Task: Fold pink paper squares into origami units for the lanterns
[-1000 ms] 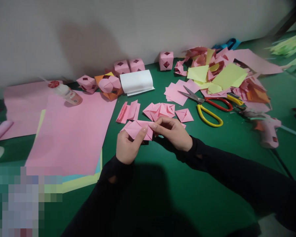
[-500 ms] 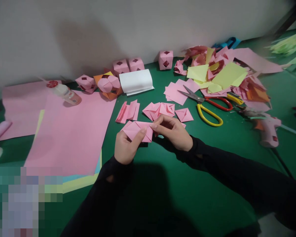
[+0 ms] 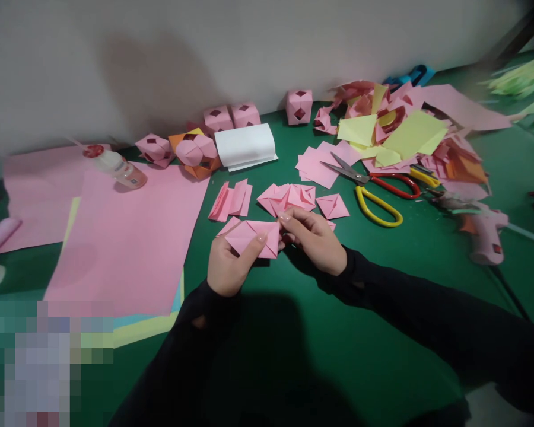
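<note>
My left hand (image 3: pixel 226 268) grips a folded pink paper piece (image 3: pixel 248 231), with the thumb flat on top and the fingers beneath it. At the piece's upper right corner, my right hand (image 3: pixel 321 244) has thumb and forefinger pinched together on the edge. Its other fingers curl behind and are partly hidden. Just beyond my hands lie a cluster of folded pink pieces (image 3: pixel 287 198), another folded piece (image 3: pixel 333 206) and some creased pink strips (image 3: pixel 231 200). Part of one more pink piece shows behind my left hand.
Open scissors (image 3: pixel 380 178) rest right of a stack of pink squares (image 3: pixel 314 163). Further right lie paper scraps (image 3: pixel 412 139) and a pink glue gun (image 3: pixel 485 231). Pink sheets (image 3: pixel 133 249) and a bottle (image 3: pixel 120 169) are left. Paper cubes (image 3: pixel 299 108) and white paper (image 3: pixel 244 145) stand behind.
The right thumb and forefinger have slid slightly up and right along the paper's edge, baring its upper right corner. The left hand keeps its hold.
</note>
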`<state>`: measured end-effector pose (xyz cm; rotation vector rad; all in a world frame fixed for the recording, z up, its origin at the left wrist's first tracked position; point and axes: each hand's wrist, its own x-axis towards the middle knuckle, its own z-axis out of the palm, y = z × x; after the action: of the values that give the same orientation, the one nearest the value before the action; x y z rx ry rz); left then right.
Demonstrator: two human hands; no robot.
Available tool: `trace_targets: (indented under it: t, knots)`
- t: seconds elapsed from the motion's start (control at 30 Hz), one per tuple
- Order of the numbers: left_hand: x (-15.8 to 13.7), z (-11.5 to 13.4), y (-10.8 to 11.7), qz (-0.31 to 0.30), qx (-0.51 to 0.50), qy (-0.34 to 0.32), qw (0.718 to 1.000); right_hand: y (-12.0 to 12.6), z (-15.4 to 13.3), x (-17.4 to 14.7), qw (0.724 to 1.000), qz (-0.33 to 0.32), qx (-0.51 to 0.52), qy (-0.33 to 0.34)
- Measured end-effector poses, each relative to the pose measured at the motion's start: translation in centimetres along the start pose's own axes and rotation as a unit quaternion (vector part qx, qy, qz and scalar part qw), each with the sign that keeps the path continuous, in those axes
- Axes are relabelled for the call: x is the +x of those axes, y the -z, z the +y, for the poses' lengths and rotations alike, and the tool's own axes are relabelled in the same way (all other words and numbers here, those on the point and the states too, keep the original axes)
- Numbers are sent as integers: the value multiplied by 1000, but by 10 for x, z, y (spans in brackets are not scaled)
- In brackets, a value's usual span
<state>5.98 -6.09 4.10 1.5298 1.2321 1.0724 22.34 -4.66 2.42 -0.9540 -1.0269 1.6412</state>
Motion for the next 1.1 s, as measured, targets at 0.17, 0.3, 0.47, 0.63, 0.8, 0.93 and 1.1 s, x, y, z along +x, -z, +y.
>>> trace_targets:
  t: [0.17,0.3,0.47,0.63,0.8,0.93,1.1]
  knots:
    - [0,-1,2,7,3,-3,1000,0,1,1,1000,-22,12,-14]
    - [0,3,1,-6,4,-4,1000,1,0,-1,1000,-16,-21,10]
    - [-1,-1,-3,30,-9,5,999,1,-2,-2,999,-27,-22,0]
    - [-1,-11,-1,66,-7,2,998,0,-8,-3,996,-73,-50,-33]
    - [0,-12,-1,81,27,8,996,1,-8,-4,993,-83,-72,-32]
    - [0,-12,0,76,32,11,997,0,-6,-4,994,-72,-79,-26]
    - [0,-14,0,86,41,8,995,0,-7,-4,992,-83,-86,-38]
